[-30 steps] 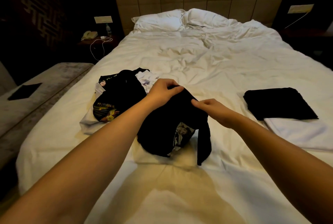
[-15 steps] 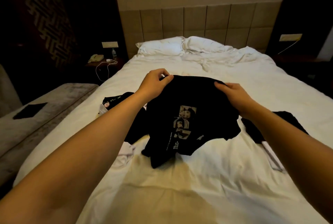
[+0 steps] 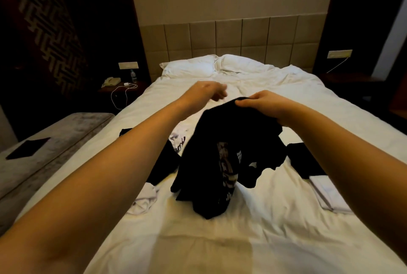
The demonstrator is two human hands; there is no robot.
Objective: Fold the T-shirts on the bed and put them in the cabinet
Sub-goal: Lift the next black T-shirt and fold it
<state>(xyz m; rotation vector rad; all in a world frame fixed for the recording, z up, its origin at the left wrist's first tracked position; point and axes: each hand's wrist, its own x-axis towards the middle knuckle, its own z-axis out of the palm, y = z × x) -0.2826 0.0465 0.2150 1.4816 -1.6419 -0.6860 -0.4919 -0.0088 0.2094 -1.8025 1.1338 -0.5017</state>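
A black T-shirt with a printed picture (image 3: 222,159) hangs bunched above the white bed (image 3: 220,240), its lower edge touching the sheet. My right hand (image 3: 262,102) pinches the shirt's top edge. My left hand (image 3: 208,91) is blurred, raised just left of the shirt, fingers loosely bent and holding nothing. To the left, a pile of unfolded shirts lies on the bed: a white printed one (image 3: 179,139), a black one (image 3: 161,170) and a crumpled white one (image 3: 144,201). At the right, a folded black shirt (image 3: 305,161) and a folded white one (image 3: 328,194) lie partly behind my right arm.
Two white pillows (image 3: 218,67) lie at the headboard. A grey bench (image 3: 44,152) with a dark flat item (image 3: 27,151) runs along the bed's left side. A nightstand (image 3: 120,88) beyond it holds a phone, a bottle and a white cable.
My left hand has let go of the black shirt and moved up and away. The shirt has collapsed from spread out to hanging from my right hand alone. The camera tilted upward.
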